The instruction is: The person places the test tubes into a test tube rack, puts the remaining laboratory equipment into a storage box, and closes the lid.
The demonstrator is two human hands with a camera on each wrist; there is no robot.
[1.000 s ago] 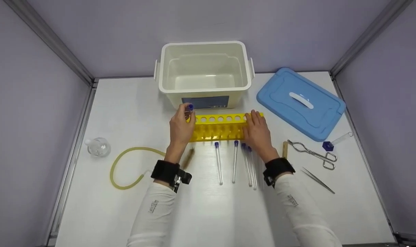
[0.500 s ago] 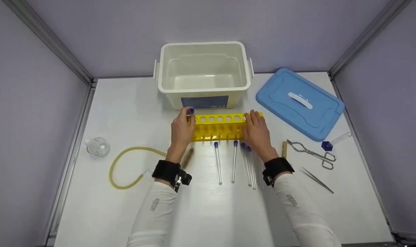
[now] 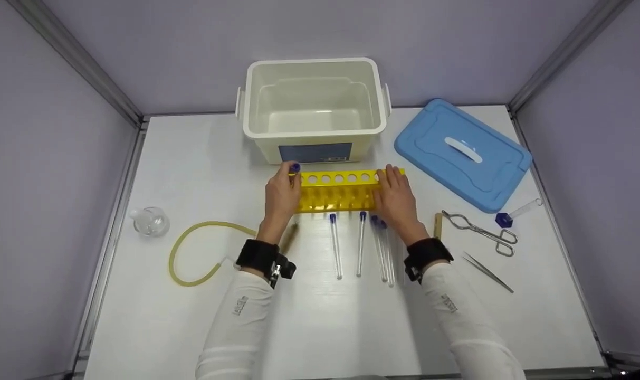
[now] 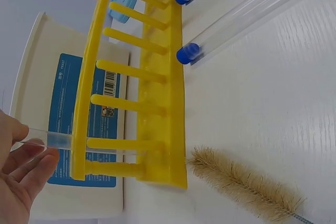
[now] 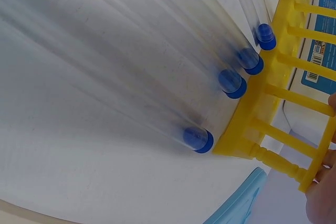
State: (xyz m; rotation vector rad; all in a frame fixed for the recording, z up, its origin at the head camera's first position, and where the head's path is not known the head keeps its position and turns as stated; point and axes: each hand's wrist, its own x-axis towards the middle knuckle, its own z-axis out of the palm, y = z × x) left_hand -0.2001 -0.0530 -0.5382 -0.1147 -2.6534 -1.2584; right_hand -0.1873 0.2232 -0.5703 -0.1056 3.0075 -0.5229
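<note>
A yellow test tube rack [image 3: 336, 198] stands in front of the white bin, a row of round holes along its top. At its left end my left hand [image 3: 281, 198] pinches a clear test tube [image 4: 59, 140] with a blue stopper [image 3: 295, 167]. The tube passes upright through the rack's end hole, as the left wrist view shows. My right hand [image 3: 397, 203] grips the rack's right end, fingers over the top bar. Several blue-stoppered test tubes [image 3: 335, 248] lie on the table before the rack; one is partly hidden by my right wrist.
Behind the rack is the white bin [image 3: 315, 135], with its blue lid [image 3: 462, 155] to the right. A bristle brush [image 4: 241, 184], yellow tubing [image 3: 180, 245] and a glass vessel [image 3: 151, 221] lie left. Crucible tongs [image 3: 480, 231], tweezers [image 3: 487, 272] and a small cylinder [image 3: 523, 208] lie right.
My left hand has lowered the test tube slightly into the rack's left end hole. The right hand keeps its grip on the rack. The head view has tilted a little.
</note>
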